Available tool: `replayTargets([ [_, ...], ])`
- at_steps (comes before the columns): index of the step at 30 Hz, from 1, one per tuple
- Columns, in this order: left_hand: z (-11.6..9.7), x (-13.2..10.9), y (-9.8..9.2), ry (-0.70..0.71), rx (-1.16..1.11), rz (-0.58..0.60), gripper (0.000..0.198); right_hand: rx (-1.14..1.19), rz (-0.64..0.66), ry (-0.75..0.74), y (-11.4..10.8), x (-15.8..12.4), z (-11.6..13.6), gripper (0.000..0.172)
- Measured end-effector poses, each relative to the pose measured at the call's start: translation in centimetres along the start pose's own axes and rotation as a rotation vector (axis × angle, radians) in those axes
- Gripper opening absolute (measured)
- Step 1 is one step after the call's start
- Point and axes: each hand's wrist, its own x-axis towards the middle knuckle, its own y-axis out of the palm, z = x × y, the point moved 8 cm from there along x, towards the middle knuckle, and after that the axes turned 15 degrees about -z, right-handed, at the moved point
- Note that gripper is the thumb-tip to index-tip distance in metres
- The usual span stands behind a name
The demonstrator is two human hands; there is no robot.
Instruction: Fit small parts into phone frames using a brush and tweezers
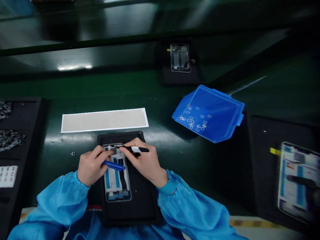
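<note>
An opened phone body [117, 186], with its inside parts showing, lies in a black tray [142, 206] before me. My left hand [92, 165] is over the phone's upper left edge, its fingers curled round a blue pen-like tool [115, 165] that slants across the phone. From the right, my right hand [147, 163] pinches slim black tweezers [143, 150] with a white band. Their tips reach the top end of the phone, close to my left fingertips. Exactly what the tips touch is too small to tell.
A blue bin [215, 116] with several tiny frame-like parts stands to the right. Beyond it, a second phone body [180, 58] sits on a black tray; another phone [295, 180] is at far right. A pale strip [105, 120] lies ahead. Left is a compartment tray [27, 133].
</note>
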Motion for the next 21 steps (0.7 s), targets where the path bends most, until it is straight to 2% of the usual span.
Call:
replayTargets([
  [7,-0.1,0.2,0.2,0.026,0.173,0.070,0.032,0.205,-0.303,0.295,-2.2,-0.2,-2.9,0.011],
  [11,-0.3,-0.1,0.7,0.083,0.293,0.181,0.046,0.237,-0.296,0.370,-1.8,-0.4,-3.8,0.015],
  [15,-0.5,0.0,1.1,0.109,0.359,0.267,0.048,0.255,-0.290,0.397,-1.6,-0.4,-4.1,0.017],
  [19,0.0,0.5,1.8,0.060,0.402,0.350,0.047,0.313,-0.308,0.445,-1.2,-0.4,-4.4,0.019],
  [21,0.4,0.6,1.5,0.022,0.386,0.320,0.046,0.336,-0.348,0.441,-1.4,-0.3,-4.4,0.019],
])
